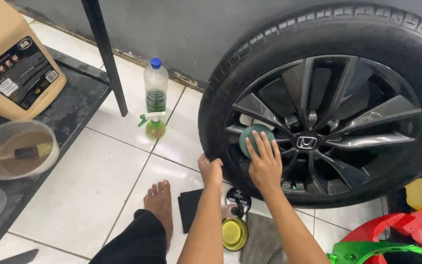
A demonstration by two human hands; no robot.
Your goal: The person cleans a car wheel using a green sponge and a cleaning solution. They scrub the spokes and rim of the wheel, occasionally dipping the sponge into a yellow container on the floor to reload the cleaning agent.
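right hand [265, 164] presses flat, fingers spread, on a soft, likely squashy green applicator pad [253, 137] against the wheel rim [328, 127], while left hand [211, 168] grips the tyre [213, 105].

Both bare forearms reach up and forward from the bottom edge, nearly parallel and close together. The left hand [210, 169] is curled, its fingers hooked forward and the knuckles toward the camera. The right hand [264, 162] sits a little higher and farther out, palm pressed flat forward, fingers spread and extended upward, wrist slightly bent. A bare foot [159, 201] rests beside the left forearm.
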